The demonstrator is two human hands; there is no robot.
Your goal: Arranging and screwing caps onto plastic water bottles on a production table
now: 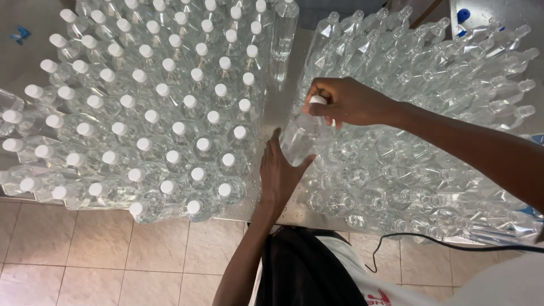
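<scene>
One clear bottle, left fingers cupping it, right fingers pinching its one white cap

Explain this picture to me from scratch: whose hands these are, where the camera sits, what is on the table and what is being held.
There is no machine here, only a person working with bare hands. The single picture comes from a camera worn on the person's head, looking down. The left hand steadies the body of a clear plastic bottle, while the right hand grips the white cap on its top. They stand on a metal table. To the left is a block of capped bottles, all with white caps. To the right is a block of uncapped bottles, their necks open. Below are a tiled floor and a black cable.
</scene>
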